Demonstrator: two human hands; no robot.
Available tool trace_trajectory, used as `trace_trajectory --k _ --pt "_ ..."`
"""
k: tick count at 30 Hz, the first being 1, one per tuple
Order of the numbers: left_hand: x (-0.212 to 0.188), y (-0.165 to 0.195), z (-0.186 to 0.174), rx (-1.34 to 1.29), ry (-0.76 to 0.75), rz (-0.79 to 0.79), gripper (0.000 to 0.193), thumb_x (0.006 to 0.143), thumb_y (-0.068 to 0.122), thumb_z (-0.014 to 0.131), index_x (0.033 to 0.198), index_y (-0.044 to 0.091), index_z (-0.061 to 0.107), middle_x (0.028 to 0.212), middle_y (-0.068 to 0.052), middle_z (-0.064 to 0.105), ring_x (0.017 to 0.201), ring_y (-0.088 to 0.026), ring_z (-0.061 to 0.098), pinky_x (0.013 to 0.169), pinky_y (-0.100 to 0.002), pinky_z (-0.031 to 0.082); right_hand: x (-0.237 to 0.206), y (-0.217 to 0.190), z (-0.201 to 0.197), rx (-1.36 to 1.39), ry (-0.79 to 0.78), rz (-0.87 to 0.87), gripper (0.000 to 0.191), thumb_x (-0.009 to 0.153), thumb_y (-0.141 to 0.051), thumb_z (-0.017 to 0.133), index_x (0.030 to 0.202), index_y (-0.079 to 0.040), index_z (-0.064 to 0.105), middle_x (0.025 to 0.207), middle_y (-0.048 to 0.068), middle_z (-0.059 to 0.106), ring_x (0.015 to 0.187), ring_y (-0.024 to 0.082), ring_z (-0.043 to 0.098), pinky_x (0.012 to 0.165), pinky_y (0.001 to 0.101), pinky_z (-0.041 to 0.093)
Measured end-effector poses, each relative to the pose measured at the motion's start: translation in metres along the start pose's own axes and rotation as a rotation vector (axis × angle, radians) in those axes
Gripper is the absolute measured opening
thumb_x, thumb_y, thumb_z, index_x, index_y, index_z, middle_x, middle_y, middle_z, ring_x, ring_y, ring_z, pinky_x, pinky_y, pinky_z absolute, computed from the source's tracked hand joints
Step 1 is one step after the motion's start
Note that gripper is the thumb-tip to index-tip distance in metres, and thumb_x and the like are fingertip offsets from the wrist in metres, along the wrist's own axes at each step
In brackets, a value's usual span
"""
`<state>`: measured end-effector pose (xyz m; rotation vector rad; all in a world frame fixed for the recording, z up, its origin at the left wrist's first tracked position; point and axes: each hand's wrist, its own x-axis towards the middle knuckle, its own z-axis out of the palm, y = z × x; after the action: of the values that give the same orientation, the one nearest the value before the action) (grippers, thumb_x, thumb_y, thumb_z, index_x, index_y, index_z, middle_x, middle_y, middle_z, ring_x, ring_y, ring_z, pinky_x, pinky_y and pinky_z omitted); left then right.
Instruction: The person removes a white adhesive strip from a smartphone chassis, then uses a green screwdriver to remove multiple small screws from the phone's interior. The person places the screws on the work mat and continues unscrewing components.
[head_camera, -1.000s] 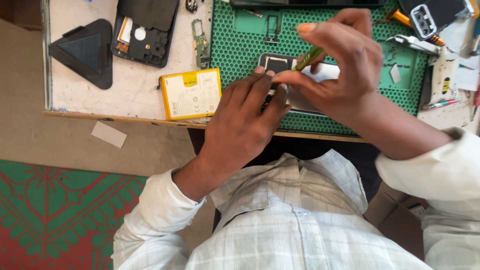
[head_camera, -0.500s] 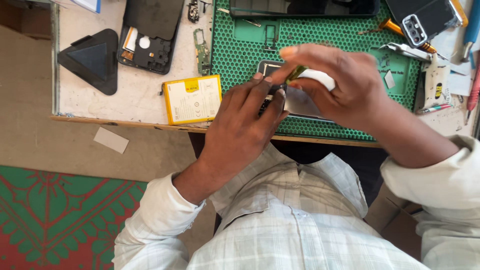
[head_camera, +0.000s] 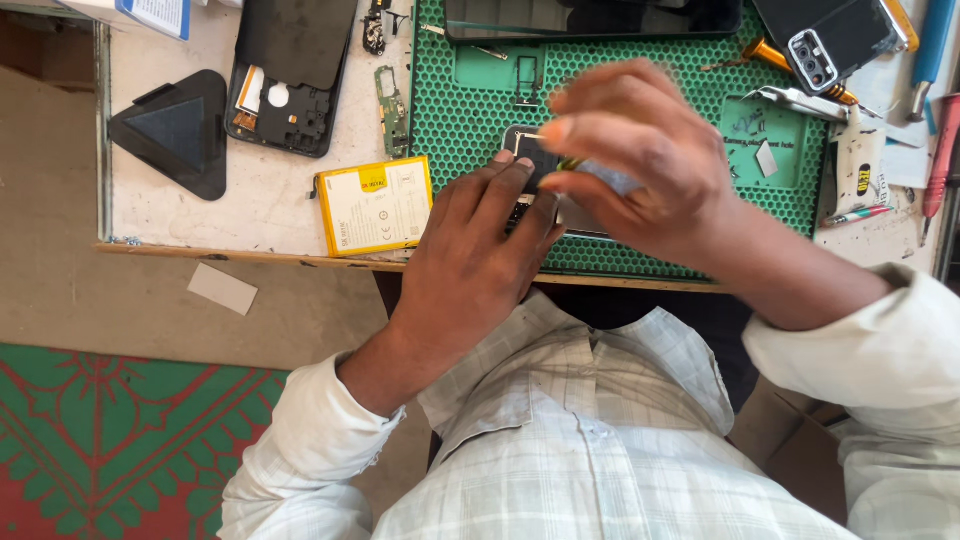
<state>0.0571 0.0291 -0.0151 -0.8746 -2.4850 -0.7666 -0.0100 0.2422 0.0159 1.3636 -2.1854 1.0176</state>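
Note:
My left hand (head_camera: 475, 250) lies flat with its fingers pressing on a small dark phone part (head_camera: 528, 152) on the green honeycomb work mat (head_camera: 470, 110). My right hand (head_camera: 640, 160) hovers just over the same part, fingers curled around a thin yellow-green tool (head_camera: 570, 163) whose tip points down at the part. Most of the part is hidden under both hands. A yellow and white phone battery (head_camera: 375, 205) lies just left of my left hand on the white table top (head_camera: 165, 215).
A black phone back frame (head_camera: 290, 75) and a black triangular holder (head_camera: 175, 130) sit at the left. A small green circuit board (head_camera: 390, 105) lies beside the mat. A dark phone with a camera block (head_camera: 830, 40), tweezers and screwdrivers lie at the right.
My right hand has dropped lower and closer to the part, and the yellow-green tool now points down at it. My left hand stays pressed on the part.

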Motion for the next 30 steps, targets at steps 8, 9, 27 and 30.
trace_trajectory --k 8,9,27,30 --pt "-0.001 0.001 -0.001 -0.010 -0.010 -0.011 0.034 0.097 0.019 0.078 0.124 0.001 0.068 0.132 -0.018 0.057 0.127 -0.036 0.058 0.104 -0.047 0.051 0.008 -0.006 0.003 -0.104 0.045 0.034 0.058 0.089 -0.012 0.089 0.131 -0.006 0.049 0.108 0.011 0.073 0.087 0.030 0.070 0.076 0.0433 0.057" --pt "-0.002 0.001 -0.002 -0.008 -0.007 -0.009 0.035 0.097 0.020 0.078 0.124 0.001 0.068 0.132 -0.019 0.057 0.127 -0.036 0.058 0.103 -0.047 0.051 0.009 -0.007 0.001 -0.056 0.035 0.006 0.058 0.093 -0.010 0.086 0.136 -0.007 0.046 0.113 0.012 0.072 0.093 0.031 0.070 0.079 0.0413 0.057" --pt "-0.001 -0.003 -0.003 0.046 -0.033 0.066 0.036 0.099 0.022 0.075 0.125 -0.001 0.066 0.132 -0.022 0.060 0.123 -0.035 0.061 0.103 -0.048 0.050 -0.006 -0.007 0.006 -0.117 0.052 0.089 0.054 0.089 -0.008 0.088 0.129 -0.007 0.052 0.102 0.006 0.072 0.087 0.026 0.070 0.079 0.0417 0.054" --pt "-0.003 -0.001 -0.005 0.066 0.017 0.044 0.035 0.097 0.022 0.075 0.125 0.003 0.067 0.131 -0.020 0.061 0.122 -0.035 0.061 0.102 -0.047 0.049 -0.010 -0.004 0.005 0.041 -0.013 0.104 0.052 0.093 0.002 0.080 0.135 -0.008 0.052 0.117 0.012 0.072 0.102 0.028 0.074 0.087 0.0365 0.061"
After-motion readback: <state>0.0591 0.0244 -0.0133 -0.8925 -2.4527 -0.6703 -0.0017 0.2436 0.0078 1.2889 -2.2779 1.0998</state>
